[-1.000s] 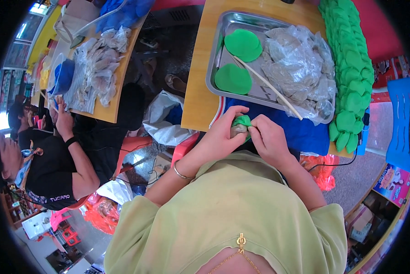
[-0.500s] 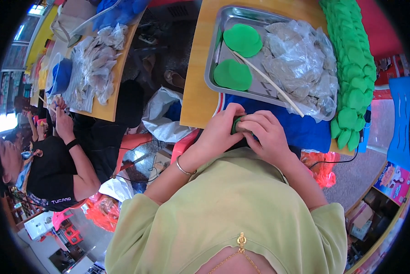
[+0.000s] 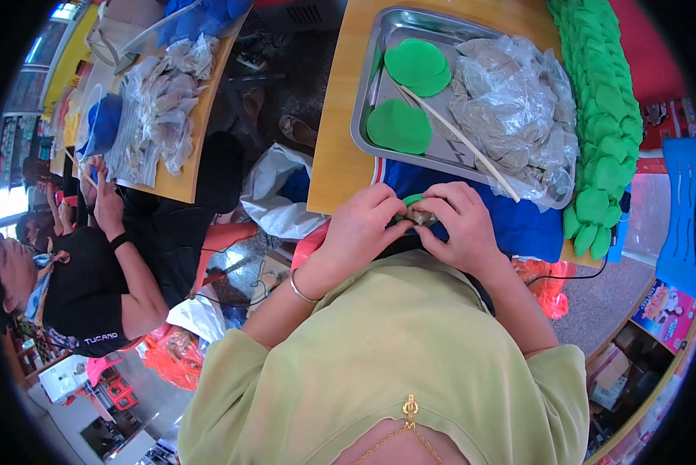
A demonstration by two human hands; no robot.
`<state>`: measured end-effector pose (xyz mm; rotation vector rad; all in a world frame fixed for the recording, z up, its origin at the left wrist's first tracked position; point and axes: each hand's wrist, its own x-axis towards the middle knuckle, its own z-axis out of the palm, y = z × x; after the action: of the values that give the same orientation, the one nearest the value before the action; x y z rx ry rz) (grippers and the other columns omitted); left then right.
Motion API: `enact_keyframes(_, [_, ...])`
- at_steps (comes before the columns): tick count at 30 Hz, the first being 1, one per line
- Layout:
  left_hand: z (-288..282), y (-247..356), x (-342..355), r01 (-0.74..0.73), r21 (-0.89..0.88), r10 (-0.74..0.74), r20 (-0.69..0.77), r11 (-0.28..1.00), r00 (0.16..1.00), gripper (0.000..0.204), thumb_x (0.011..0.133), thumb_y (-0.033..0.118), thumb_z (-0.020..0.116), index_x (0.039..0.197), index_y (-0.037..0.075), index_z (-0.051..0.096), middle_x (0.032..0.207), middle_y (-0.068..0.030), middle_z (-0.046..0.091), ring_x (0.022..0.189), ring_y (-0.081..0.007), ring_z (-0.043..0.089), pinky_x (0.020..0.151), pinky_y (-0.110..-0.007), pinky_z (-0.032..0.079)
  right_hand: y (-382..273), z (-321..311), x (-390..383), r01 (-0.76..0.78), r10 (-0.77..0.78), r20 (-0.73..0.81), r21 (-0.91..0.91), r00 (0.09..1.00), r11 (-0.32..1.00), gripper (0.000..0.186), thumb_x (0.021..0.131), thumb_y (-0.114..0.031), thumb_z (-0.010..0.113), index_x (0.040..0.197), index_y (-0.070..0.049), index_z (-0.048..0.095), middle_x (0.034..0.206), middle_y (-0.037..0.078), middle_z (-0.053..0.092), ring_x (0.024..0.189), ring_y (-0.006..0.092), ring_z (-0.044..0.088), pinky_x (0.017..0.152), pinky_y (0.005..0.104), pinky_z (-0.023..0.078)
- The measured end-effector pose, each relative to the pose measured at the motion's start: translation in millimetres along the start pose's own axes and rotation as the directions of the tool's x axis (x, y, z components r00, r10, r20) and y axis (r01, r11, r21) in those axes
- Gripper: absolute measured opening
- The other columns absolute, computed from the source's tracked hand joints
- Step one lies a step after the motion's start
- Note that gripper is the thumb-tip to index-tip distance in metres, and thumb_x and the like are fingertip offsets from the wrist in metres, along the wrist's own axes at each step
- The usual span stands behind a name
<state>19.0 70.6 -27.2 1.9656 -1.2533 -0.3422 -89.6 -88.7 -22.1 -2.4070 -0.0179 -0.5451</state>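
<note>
My left hand (image 3: 366,229) and my right hand (image 3: 462,226) meet close to my body at the table's front edge. Between their pinched fingertips is a small green round piece (image 3: 414,199) with a grey-brown lump (image 3: 422,218) against it; the fingers hide part of both. Beyond them, a metal tray (image 3: 361,85) carries two stacks of flat green discs, a far stack (image 3: 417,65) and a nearer one (image 3: 399,126). A pale wooden stick (image 3: 464,141) lies slanted across the tray. Crumpled clear plastic (image 3: 514,101) with greyish contents fills the tray's right side.
A long row of overlapping green pieces (image 3: 596,116) runs along the table's right side. Blue cloth (image 3: 510,221) hangs over the front edge. To the left, another person in a black shirt (image 3: 88,287) works at a second table (image 3: 201,139). A white sack (image 3: 274,186) stands between the tables.
My fingers have shifted and drawn slightly apart, so the green piece and the grey-brown lump now show more. The tray appears slightly farther right in view.
</note>
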Motion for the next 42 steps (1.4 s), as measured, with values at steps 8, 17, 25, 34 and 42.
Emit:
enact_keyframes(8, [-2.2, -1.6, -3.2, -0.029, 0.065, 0.027, 0.025, 0.997, 0.999, 0.012, 0.074, 0.009, 0.067, 0.082, 0.003, 0.06, 0.081, -0.0091, 0.053, 0.076, -0.0274, 0.056, 0.063, -0.037, 0.047, 6.3, 5.5, -2.6, 0.046, -0.045, 0.035, -0.032, 0.998, 0.998, 0.026, 0.06, -0.001, 0.069, 0.083, -0.007, 0.059, 0.089, 0.006, 0.056, 0.082, 0.0254, 0.055, 0.07, 0.0359, 0.046])
enact_keyframes(17, [3.1, -10.1, -4.2, -0.065, 0.137, 0.07, -0.035, 0.988, 0.997, 0.011, 0.074, 0.008, 0.066, 0.082, 0.006, 0.058, 0.081, -0.0067, 0.053, 0.078, -0.0245, 0.057, 0.064, -0.036, 0.048, 2.2, 0.3, 1.5, 0.052, -0.047, 0.058, -0.09, 0.997, 0.995, 0.019, 0.061, -0.003, 0.07, 0.077, -0.011, 0.062, 0.085, 0.005, 0.052, 0.078, 0.0243, 0.053, 0.069, 0.0344, 0.044])
enact_keyframes(25, [7.2, -11.3, 2.5, -0.145, -0.056, 0.138, -0.106, 0.988, 0.985, 0.016, 0.072, 0.001, 0.067, 0.083, 0.003, 0.056, 0.086, -0.0093, 0.055, 0.08, -0.0278, 0.056, 0.067, -0.035, 0.047, -0.5, 4.4, 3.6, -0.039, 0.037, -0.015, -0.17, 0.999, 0.985, 0.021, 0.066, -0.008, 0.072, 0.079, -0.006, 0.056, 0.083, 0.007, 0.052, 0.076, 0.0253, 0.054, 0.065, 0.035, 0.044])
enact_keyframes(34, [8.3, -23.9, 6.5, 0.008, -0.485, 0.022, 0.055, 0.874, 0.998, 0.012, 0.079, 0.001, 0.063, 0.085, 0.001, 0.053, 0.082, -0.0108, 0.051, 0.074, -0.0267, 0.051, 0.067, -0.032, 0.043, -9.7, 4.2, 8.4, -0.164, 0.167, -0.011, -0.253, 0.986, 0.954, 0.019, 0.067, -0.007, 0.07, 0.078, -0.007, 0.055, 0.081, 0.007, 0.053, 0.076, 0.0245, 0.057, 0.064, 0.0338, 0.047])
enact_keyframes(42, [2.7, -9.7, 8.4, -0.054, -0.287, 0.065, 0.028, 0.956, 0.998, 0.015, 0.077, 0.005, 0.068, 0.086, 0.002, 0.056, 0.083, -0.0094, 0.052, 0.076, -0.023, 0.054, 0.066, -0.031, 0.046, -1.5, 2.8, 8.6, -0.129, 0.141, 0.079, -0.139, 0.987, 0.982, 0.016, 0.071, -0.009, 0.068, 0.082, -0.006, 0.057, 0.086, 0.006, 0.056, 0.082, 0.0241, 0.058, 0.069, 0.0355, 0.05])
